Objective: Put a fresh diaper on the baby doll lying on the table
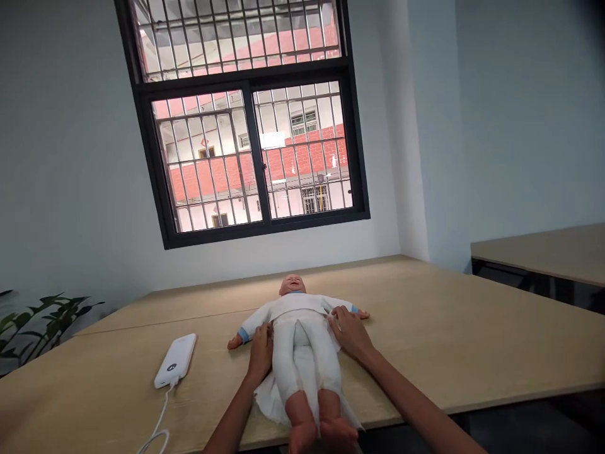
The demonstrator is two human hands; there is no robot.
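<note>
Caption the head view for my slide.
Left hand and right hand rest on a baby doll on a table.

Doll's feet (321,429) cropped (bottom edge), cable (158,429) too

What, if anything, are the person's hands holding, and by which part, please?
The left hand and right hand are at either side of the baby doll's waist, on the white cloth; whether they grip its edges cannot be told.

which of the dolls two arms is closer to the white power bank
The baby doll's arm on the left of the view, its blue cuff toward the white power bank; the other arm stretches the opposite way.
</note>
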